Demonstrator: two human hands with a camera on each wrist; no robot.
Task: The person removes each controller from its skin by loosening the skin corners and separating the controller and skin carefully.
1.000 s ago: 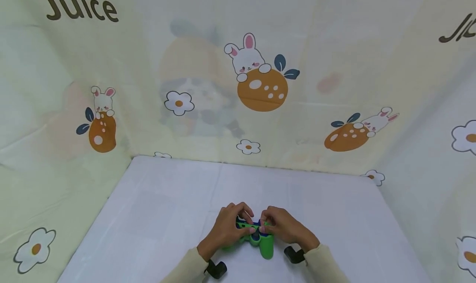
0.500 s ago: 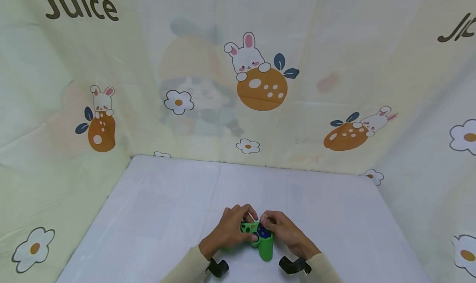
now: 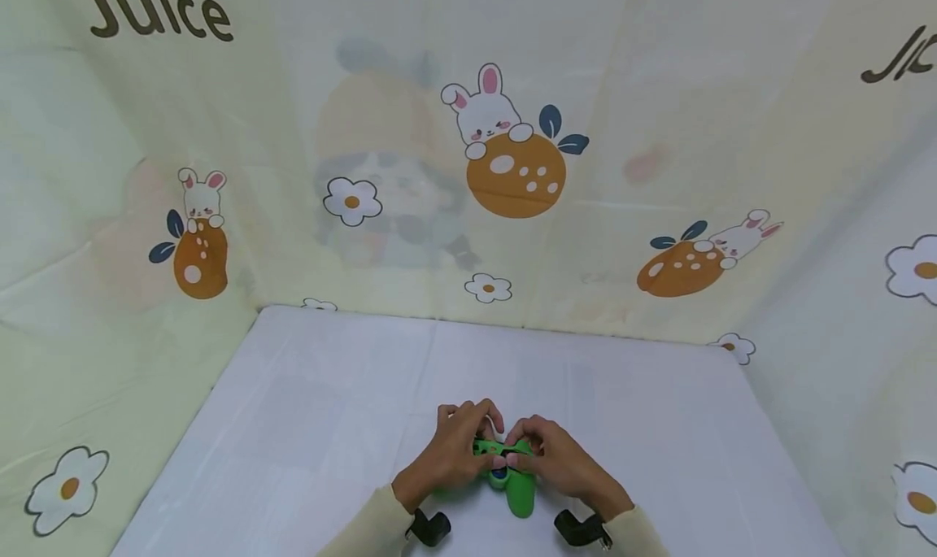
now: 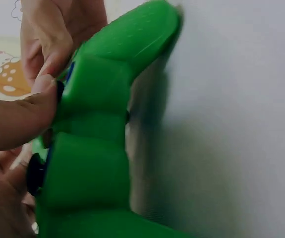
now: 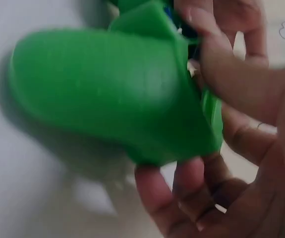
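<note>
Dark blue controller (image 3: pixel 499 473) in a green cover (image 3: pixel 521 493) between both hands, near side of white tabletop (image 3: pixel 322 427); can't tell if it touches the surface. Left hand (image 3: pixel 450 453) grasping controller and cover, thumb over the front face; right hand (image 3: pixel 560 463) gripping the cover's edge at the other end, thumb at the opening, fingertips against its side, thumbs close together mid-controller. Black wrist cameras (image 3: pixel 429 528), cream sleeves (image 3: pixel 369 526), printed cloth (image 3: pixel 607 45) behind.

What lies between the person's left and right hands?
A green-covered game controller, held by the left hand and the right hand; the head view shows it.
</note>
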